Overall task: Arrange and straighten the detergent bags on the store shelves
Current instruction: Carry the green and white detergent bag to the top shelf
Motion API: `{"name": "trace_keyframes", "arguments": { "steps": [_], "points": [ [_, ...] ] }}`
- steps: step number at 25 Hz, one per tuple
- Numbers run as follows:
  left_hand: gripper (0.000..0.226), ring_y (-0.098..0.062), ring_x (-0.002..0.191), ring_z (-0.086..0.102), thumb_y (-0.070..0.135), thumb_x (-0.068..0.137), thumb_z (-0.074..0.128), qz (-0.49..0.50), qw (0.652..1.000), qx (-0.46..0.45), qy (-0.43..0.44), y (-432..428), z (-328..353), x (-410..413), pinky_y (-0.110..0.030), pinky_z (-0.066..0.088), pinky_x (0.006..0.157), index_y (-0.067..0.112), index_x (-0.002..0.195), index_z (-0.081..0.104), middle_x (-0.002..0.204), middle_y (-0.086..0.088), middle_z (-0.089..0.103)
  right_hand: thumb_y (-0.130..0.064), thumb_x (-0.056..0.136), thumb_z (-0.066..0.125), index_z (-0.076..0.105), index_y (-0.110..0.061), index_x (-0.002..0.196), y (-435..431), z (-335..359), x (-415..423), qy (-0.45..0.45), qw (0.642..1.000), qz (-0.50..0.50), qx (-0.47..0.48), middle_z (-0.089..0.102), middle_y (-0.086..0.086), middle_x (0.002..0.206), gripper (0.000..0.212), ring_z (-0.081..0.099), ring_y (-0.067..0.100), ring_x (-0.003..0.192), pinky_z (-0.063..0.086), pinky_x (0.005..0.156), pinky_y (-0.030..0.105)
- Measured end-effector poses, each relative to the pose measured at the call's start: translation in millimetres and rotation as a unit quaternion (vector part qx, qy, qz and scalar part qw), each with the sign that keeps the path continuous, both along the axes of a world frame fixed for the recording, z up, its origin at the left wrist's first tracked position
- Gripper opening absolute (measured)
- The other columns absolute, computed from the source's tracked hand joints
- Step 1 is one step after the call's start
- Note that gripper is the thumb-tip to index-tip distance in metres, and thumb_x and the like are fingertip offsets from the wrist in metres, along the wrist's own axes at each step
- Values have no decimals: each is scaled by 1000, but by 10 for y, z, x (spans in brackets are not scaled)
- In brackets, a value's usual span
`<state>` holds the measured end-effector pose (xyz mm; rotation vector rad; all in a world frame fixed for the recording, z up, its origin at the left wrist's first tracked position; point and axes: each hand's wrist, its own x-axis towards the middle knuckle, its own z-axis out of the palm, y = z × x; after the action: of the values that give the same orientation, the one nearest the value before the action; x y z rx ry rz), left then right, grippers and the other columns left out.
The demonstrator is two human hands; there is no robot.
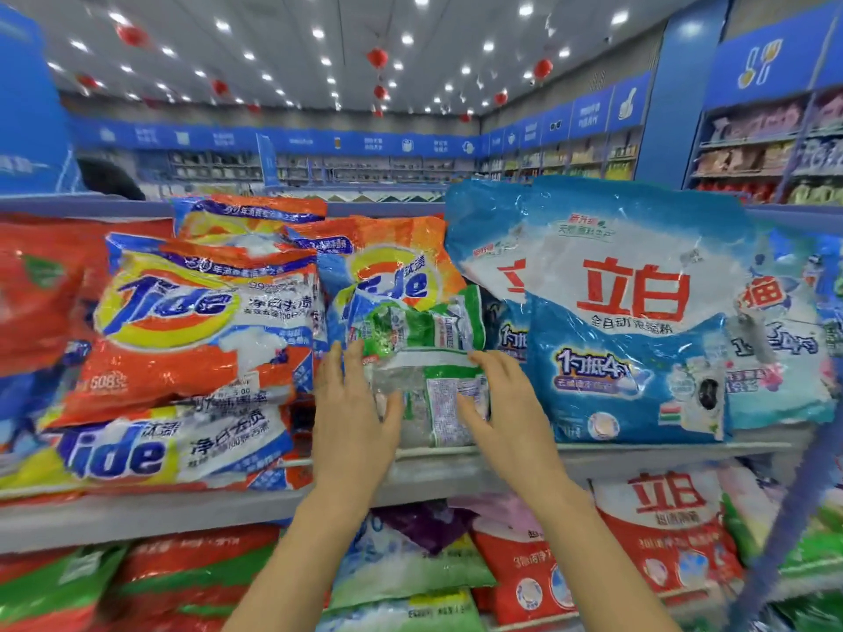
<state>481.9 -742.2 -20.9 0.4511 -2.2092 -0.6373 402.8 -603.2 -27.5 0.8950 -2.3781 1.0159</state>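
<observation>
Head view, left hand [351, 417]: we see it open, with straight fingers reaching the left edge of the upper green bag [424, 328] and the thumb resting on the lower green bag [438, 403].
Head view, right hand [506, 412]: we see it open, with relaxed fingers laid flat on the right side of the lower green bag.
Green bags: both are crumpled, one above the other, in the gap between the orange and blue stock, near the shelf [137, 513] front.
Tide bags [196, 326]: we see them piled on the left, tilted and overlapping; another leans far behind the green bags.
Blue bag [634, 312]: it stands upright on the right, just beside the right hand.
Lower shelf bags [661, 531]: we see red, green and white packs below the forearms.
</observation>
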Motion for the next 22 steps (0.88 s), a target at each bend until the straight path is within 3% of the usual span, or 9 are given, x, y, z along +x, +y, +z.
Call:
{"name": "trace_keyframes", "arguments": {
  "steps": [2, 4, 6, 8, 11, 14, 17, 20, 22],
  "points": [
    [72, -22, 144, 6, 27, 92, 53, -15, 999, 47, 4, 30, 27, -33, -35, 20, 112, 19, 148, 8, 157, -5, -2, -38, 90, 53, 28, -24, 140, -102, -17, -52, -27, 1000, -11, -1, 23, 0, 150, 58, 26, 18, 136, 37, 102, 38],
    [73, -17, 143, 8, 24, 92, 53, -34, 991, 124, 32, 22, 27, -98, -33, 23, 109, 26, 148, 6, 157, 1, -2, -44, 87, 56, 16, -26, 144, -170, -26, -86, -51, 998, -12, -18, 18, -1, 153, 72, 23, 18, 139, 36, 105, 41],
    [75, -16, 140, 21, 20, 89, 57, -53, 974, 203, 84, -5, 16, -170, -33, 23, 111, 29, 146, 11, 154, 2, 19, -45, 86, 57, 4, -26, 146, -210, 3, -128, -99, 994, -4, -44, 22, -2, 153, 82, 31, 17, 136, 35, 106, 40],
    [72, -16, 126, 42, 17, 85, 64, -73, 939, 309, 132, -25, 72, -212, -40, 36, 106, 28, 142, 21, 139, 2, 41, -41, 89, 55, 5, -27, 147, -210, 78, -172, -182, 977, 21, -110, 34, -1, 147, 78, 44, 17, 122, 37, 102, 36],
    [57, -8, 99, 53, 15, 86, 64, -105, 885, 431, 139, -68, 233, -253, -30, 43, 87, 17, 136, 36, 119, 4, 51, -32, 92, 53, 21, -20, 144, -163, 188, -261, -351, 899, 69, -253, 45, 4, 132, 63, 44, 11, 108, 35, 91, 27],
    [35, -13, 96, 59, 9, 89, 59, -128, 858, 462, 184, -71, 298, -282, -28, 47, 80, 19, 119, 46, 115, 1, 57, -20, 88, 60, 42, -6, 134, -62, 215, -349, -427, 832, 132, -329, 56, 4, 126, 52, 56, 15, 108, 41, 92, 28],
    [27, -4, 81, 62, 1, 89, 56, -145, 835, 467, 252, -104, 426, -331, -16, 50, 66, 15, 108, 44, 98, 4, 61, -9, 83, 63, 63, -9, 108, -9, 373, -305, -360, 834, 174, -381, 70, 5, 105, 25, 67, 13, 92, 52, 84, 28],
    [29, -10, 90, 55, 7, 89, 59, -117, 890, 373, 234, -110, 536, -312, -13, 43, 70, 19, 108, 41, 106, -1, 54, -5, 82, 67, 64, -24, 87, -41, 648, -215, -191, 893, 130, -385, 69, -8, 87, 19, 65, 5, 82, 52, 74, 19],
    [33, -7, 92, 51, 17, 87, 62, -100, 917, 327, 206, -48, 497, -153, -13, 41, 70, 22, 112, 40, 112, 0, 49, -6, 80, 69, 63, -25, 81, -78, 748, -223, -92, 911, 78, -394, 67, -7, 83, 20, 63, 11, 80, 52, 72, 25]
  ]
}}
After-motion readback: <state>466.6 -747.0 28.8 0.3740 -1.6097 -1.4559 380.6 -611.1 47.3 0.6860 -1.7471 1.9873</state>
